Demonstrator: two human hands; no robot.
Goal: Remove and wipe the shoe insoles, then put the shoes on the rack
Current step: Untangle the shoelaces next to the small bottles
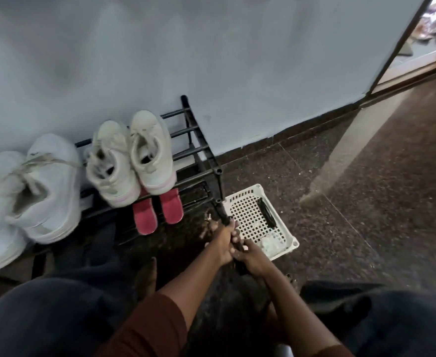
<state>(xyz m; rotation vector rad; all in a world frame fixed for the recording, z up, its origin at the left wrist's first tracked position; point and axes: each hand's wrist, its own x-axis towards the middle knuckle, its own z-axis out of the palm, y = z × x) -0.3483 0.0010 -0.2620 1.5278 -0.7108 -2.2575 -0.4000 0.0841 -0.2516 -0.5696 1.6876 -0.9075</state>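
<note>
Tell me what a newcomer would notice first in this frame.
Probably the two pairs of white sneakers on the top tier of the black rack by the wall, with two pink slippers poking out beneath. Next, both hands, left hand and right hand, gripping a dark object beside a white basket.

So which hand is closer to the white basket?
Right. The right hand grips a black object at the edge of the white basket, beside its near corner; the left hand holds the same object farther from the basket.
</note>
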